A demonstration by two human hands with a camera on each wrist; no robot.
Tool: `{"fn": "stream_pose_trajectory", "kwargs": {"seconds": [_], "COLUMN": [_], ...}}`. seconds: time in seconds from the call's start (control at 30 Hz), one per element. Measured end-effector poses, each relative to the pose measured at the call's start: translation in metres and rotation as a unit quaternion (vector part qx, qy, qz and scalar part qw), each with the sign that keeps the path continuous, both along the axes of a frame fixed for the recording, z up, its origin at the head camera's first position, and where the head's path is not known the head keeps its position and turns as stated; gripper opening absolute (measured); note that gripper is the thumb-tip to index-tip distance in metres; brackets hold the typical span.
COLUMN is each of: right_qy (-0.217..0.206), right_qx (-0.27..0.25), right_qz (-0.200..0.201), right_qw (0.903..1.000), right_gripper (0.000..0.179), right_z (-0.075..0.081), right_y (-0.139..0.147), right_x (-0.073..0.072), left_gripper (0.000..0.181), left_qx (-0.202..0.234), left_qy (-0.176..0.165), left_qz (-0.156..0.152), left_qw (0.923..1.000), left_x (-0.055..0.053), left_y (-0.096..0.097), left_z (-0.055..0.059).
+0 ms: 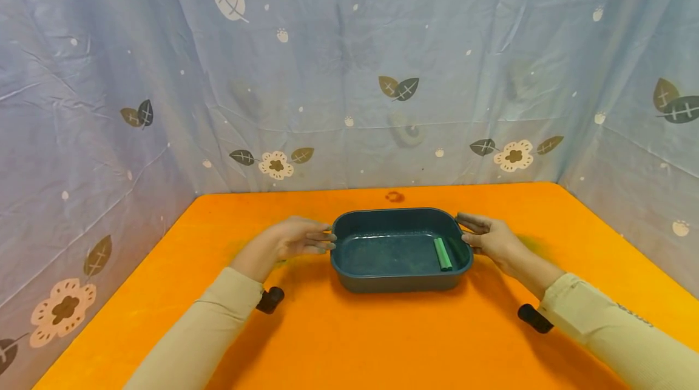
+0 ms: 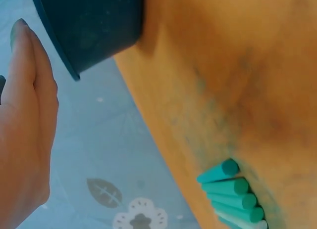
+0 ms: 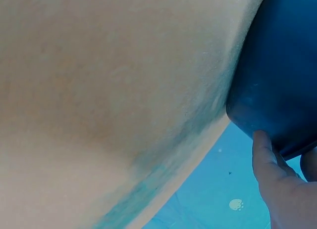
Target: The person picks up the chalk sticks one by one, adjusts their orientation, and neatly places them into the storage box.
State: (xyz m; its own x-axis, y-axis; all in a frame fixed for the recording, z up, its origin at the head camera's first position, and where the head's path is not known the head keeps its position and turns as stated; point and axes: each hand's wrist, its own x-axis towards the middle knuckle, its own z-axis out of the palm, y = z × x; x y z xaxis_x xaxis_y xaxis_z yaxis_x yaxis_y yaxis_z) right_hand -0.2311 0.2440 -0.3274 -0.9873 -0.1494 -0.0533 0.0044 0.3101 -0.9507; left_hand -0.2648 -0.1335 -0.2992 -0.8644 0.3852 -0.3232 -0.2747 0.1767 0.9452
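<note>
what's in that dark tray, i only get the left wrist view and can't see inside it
Observer: Two green sticks lie side by side inside the tray, near its right end.

Operator: ok and where's the right hand

Observer: The right hand is at the tray's right end, across from the left hand.

Operator: anything behind the tray

Observer: Yes, a small reddish mark on the orange tabletop, near its far edge.
</note>
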Motion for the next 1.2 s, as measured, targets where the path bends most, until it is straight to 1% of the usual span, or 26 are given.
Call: {"fn": "stream_pose_trajectory", "kwargs": {"seconds": [0.13, 0.37, 0.57, 0.63, 0.8, 1.07, 1.2], "right_qy": [0.001, 0.008, 0.012, 0.013, 0.015, 0.013, 0.016], "right_qx": [0.000, -0.005, 0.002, 0.004, 0.007, 0.010, 0.011], "right_qz": [0.001, 0.000, -0.003, -0.003, -0.002, -0.001, -0.002], "right_qw": [1.0000, 1.0000, 0.9999, 0.9999, 0.9999, 0.9999, 0.9998], "right_gripper": [0.058, 0.058, 0.057, 0.057, 0.058, 0.058, 0.058], "right_z": [0.000, 0.000, 0.000, 0.000, -0.002, -0.003, -0.004], "right_y": [-0.001, -0.003, -0.001, 0.000, 0.000, 0.001, 0.001], "right_x": [0.000, -0.001, -0.001, -0.001, -0.002, -0.001, -0.002], "left_gripper": [0.047, 0.052, 0.054, 0.054, 0.055, 0.055, 0.055], "left_qx": [0.003, 0.016, -0.001, 0.000, 0.001, -0.019, -0.024], "left_qy": [0.003, 0.028, 0.040, 0.037, 0.025, 0.031, 0.025], "left_qz": [0.011, 0.019, 0.029, 0.035, 0.035, 0.042, 0.052], "left_qw": [0.9999, 0.9993, 0.9988, 0.9987, 0.9991, 0.9984, 0.9980], "left_x": [0.000, 0.003, 0.002, 0.001, -0.003, -0.008, -0.010], "left_y": [-0.010, -0.031, -0.049, -0.055, -0.070, -0.092, -0.101], "left_z": [0.000, 0.000, 0.001, 0.001, -0.005, -0.011, -0.014]}}
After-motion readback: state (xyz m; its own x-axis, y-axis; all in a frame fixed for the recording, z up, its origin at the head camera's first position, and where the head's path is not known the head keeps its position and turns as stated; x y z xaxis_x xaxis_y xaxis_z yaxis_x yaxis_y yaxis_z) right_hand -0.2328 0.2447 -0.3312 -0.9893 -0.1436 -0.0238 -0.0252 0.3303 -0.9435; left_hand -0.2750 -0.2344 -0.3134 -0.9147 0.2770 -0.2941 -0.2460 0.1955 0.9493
